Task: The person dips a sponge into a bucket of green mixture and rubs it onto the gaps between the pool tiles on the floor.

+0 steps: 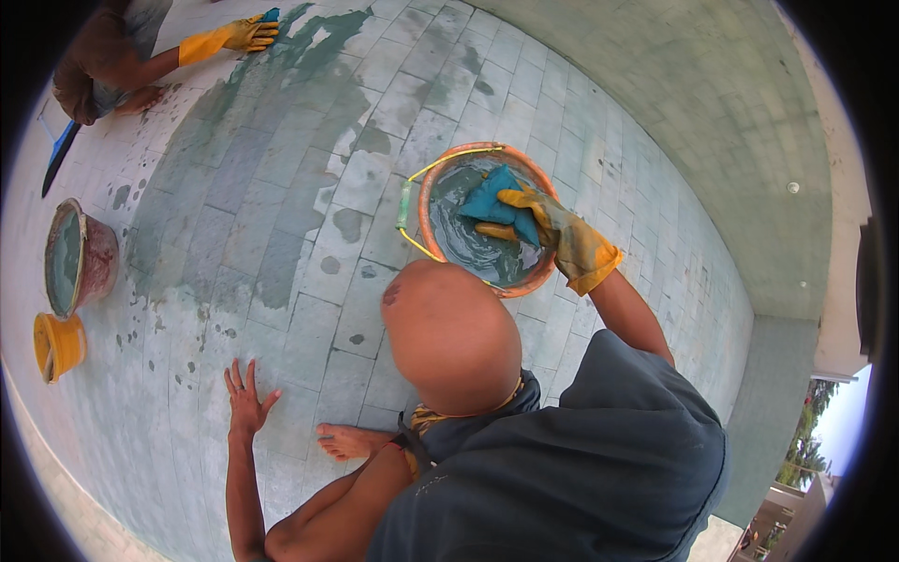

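Observation:
My right hand, in a stained yellow rubber glove, grips a blue-green sponge. It holds the sponge just at the surface of murky grey-green water, which swirls inside an orange bucket. Yellow wire with a green grip forms the bucket's handle, tipped over to the left side. Bare and spread, my left hand rests flat on the grey-green tiled floor, holding nothing. My bent knee rises between the two hands, close to the bucket's near rim.
A reddish bucket of cloudy water stands at the left beside a smaller yellow pail. At the upper left, another person's yellow-gloved hand presses a blue sponge on wet tiles. A blue-and-black tool lies nearby. A tiled wall runs along the right.

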`<state>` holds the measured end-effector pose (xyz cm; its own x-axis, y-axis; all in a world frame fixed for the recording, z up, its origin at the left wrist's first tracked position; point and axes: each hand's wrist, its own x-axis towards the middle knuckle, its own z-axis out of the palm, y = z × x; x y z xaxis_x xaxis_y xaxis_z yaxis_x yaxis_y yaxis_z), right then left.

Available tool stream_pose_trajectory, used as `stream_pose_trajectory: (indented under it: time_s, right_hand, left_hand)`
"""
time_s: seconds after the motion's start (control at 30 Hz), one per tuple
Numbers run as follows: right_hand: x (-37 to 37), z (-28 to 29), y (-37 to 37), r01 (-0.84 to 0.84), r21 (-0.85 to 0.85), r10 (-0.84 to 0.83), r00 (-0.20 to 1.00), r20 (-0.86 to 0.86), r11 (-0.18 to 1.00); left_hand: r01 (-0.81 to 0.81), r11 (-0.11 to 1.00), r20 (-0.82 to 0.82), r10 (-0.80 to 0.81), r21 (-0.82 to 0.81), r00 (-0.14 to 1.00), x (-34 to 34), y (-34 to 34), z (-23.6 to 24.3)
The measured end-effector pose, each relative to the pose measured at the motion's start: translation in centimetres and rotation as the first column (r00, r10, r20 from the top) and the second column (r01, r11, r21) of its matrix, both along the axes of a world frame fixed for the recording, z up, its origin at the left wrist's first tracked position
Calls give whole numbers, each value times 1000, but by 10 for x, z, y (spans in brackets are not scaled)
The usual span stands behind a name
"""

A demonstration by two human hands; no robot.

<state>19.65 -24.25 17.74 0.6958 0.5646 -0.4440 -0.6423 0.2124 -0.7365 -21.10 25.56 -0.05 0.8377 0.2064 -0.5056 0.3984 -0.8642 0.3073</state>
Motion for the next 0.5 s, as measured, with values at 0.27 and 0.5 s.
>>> stream_pose_trajectory:
  time_s: [0.27, 0.5]
  right_hand:
    - [-5, -25, 1, 106, 53, -105, 994, -24, 993]
    - [-9, -36, 7, 186, -107, -179, 981, 69, 977]
  left_hand:
    - [7, 1000, 28, -8, 25, 1000, -10, 11, -11]
    - [21, 1000, 59, -22, 14, 998, -8, 9, -13]
